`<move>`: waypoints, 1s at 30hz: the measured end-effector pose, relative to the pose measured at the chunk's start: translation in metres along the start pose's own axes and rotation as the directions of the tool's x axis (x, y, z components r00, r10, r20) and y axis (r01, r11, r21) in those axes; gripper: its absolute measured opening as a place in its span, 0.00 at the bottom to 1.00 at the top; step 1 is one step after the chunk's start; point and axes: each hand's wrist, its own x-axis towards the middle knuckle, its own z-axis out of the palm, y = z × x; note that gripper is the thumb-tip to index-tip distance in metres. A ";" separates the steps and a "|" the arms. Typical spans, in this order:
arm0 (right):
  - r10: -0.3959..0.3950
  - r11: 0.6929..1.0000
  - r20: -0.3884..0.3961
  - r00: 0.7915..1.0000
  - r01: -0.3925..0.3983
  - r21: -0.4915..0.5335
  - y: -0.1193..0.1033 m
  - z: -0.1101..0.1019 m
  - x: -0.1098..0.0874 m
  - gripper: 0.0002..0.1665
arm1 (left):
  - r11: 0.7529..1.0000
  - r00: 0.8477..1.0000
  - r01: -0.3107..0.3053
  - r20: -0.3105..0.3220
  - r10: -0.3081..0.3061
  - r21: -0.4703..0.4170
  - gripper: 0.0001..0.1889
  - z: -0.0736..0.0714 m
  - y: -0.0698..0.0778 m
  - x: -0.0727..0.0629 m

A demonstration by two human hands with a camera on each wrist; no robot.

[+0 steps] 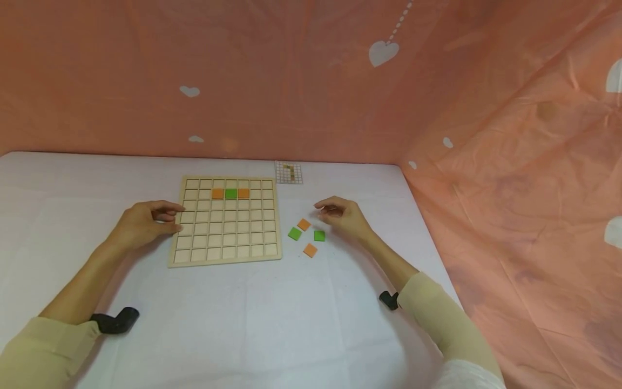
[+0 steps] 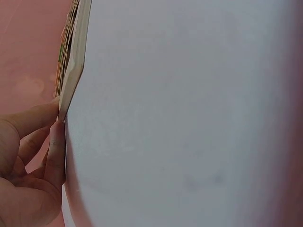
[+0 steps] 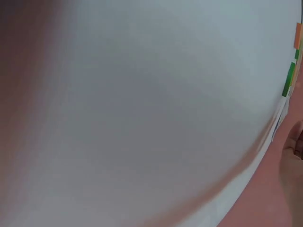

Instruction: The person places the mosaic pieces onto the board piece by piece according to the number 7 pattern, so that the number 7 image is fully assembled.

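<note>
A square pale wooden grid board (image 1: 223, 262) lies left of centre on the table. Orange, green and orange tiles sit side by side in its second row from the back, the green tile (image 1: 230, 193) in the middle. At the board's left edge, the fingertips and thumb of my left hand (image 1: 141, 224) rest on the rim; the left wrist view shows this contact from low down. My right hand (image 1: 344, 216) hovers beside several loose tiles, fingers loosely bent, nothing visible between them. Those include an orange tile (image 1: 304, 224) and a green tile (image 1: 319, 235).
Behind the board's right corner lies a small pattern card (image 1: 289, 173) with a grid and a brownish hooked figure. A white cloth (image 1: 272, 324) covers the table. An orange curtain (image 1: 291, 81) with white hearts hangs behind and along the right side.
</note>
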 end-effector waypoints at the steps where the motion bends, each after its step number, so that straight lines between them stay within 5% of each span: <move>1: 0.010 1.000 0.001 1.000 -0.010 -0.003 0.005 0.000 -0.002 0.17 | 1.000 1.000 -0.001 0.001 0.001 0.000 0.25 0.000 0.000 0.000; 12: 0.101 0.995 0.030 0.994 -0.101 -0.028 0.047 0.003 -0.022 0.22 | 1.000 1.000 -0.007 0.009 0.007 0.008 0.25 0.000 0.002 0.002; 21: 0.014 0.981 0.080 0.997 0.002 -0.193 0.053 0.008 -0.027 0.25 | 1.000 1.000 0.002 0.008 -0.002 0.001 0.25 0.000 0.003 0.002; 30: -0.018 0.977 0.060 0.998 0.030 -0.210 0.056 0.012 -0.025 0.19 | 1.000 1.000 0.007 0.001 -0.007 0.005 0.25 0.001 -0.001 0.001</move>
